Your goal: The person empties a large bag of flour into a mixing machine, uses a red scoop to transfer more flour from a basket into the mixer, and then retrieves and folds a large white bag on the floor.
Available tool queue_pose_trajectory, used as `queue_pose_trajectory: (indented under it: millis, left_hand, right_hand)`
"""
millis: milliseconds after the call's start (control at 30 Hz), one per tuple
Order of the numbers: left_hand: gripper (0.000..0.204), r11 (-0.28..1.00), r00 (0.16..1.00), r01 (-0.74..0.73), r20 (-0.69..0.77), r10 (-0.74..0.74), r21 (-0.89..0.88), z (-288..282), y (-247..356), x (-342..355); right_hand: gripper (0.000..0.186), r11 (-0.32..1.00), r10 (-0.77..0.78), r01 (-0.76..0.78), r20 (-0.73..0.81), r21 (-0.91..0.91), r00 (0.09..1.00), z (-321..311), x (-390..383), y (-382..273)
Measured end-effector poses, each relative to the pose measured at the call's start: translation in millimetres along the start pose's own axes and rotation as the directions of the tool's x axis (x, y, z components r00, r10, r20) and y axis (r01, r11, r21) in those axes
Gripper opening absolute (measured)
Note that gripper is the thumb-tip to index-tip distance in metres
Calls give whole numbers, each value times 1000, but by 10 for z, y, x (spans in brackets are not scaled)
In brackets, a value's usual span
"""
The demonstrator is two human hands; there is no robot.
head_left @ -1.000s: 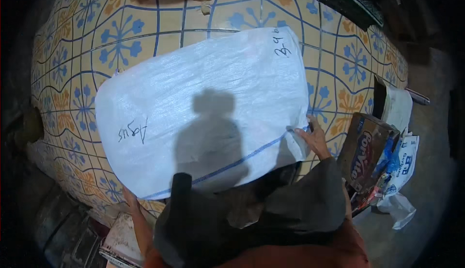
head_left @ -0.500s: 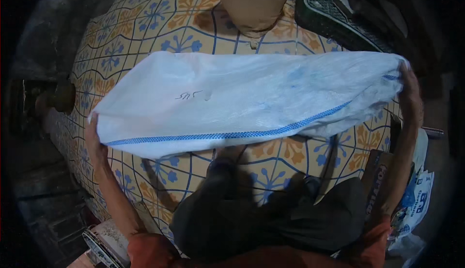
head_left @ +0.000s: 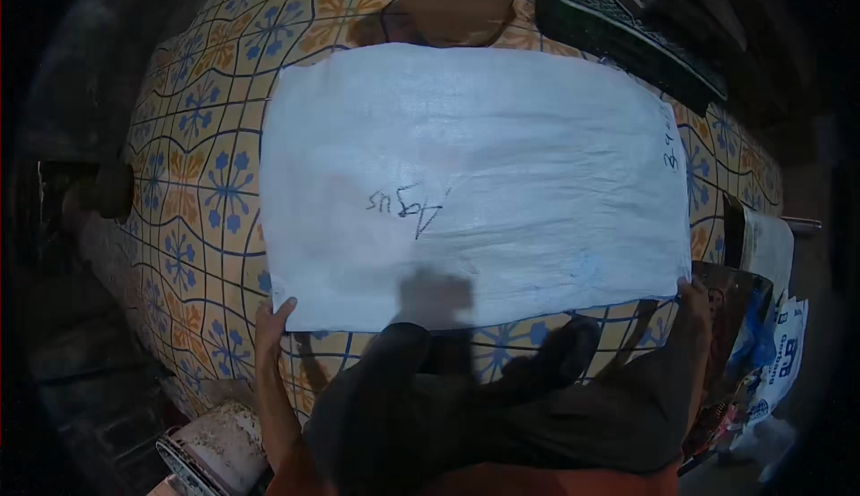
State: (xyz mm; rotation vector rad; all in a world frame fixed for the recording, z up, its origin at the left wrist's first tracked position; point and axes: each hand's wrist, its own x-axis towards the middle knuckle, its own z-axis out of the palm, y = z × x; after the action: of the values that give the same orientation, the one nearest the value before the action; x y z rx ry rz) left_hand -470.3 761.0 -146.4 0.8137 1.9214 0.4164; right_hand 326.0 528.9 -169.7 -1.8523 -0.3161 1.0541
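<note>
Since half a second ago the white woven sack (head_left: 475, 182) has gone from hanging bunched in the air to lying spread flat on the patterned tile floor (head_left: 206, 138), handwriting facing up. Left hand (head_left: 271, 321) pinches the sack's near left corner, and right hand (head_left: 694, 292) grips the near right corner. A black plastic crate (head_left: 627, 30) sits just beyond the far right edge, and printed bags (head_left: 761, 317) lie beside the right hand

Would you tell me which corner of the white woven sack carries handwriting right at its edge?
The far right corner of the white woven sack, nearest the black crate; the other corners are plain.
</note>
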Motion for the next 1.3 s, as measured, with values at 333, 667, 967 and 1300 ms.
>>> queue_pose_trajectory:
  millis: [333, 667, 967, 1300]
  left_hand:
    - [66, 508, 578, -653, -65, 814, 561, 669, 1440, 696]
    - [83, 273, 770, -460, 226, 596, 845, 1740, 1287, 1699]
    - [51, 20, 250, -835, 347, 904, 550, 2277, 2504, 1547]
    - [77, -235, 372, -701, 627, 685, 673, 3775, 2934, 1875]
  right_hand:
    - [50, 271, -579, 267, 65, -925, 813, 1189, 649, -644]
    - [75, -17, -199, 291, 289, -957, 937, 2646, 991, -316]
    - [31, 641, -44, 138, 144, -755, 989, 2385, 80, -1028]
    - [48, 662, 551, -638, 321, 395, 770, 1919, -1031, 1180]
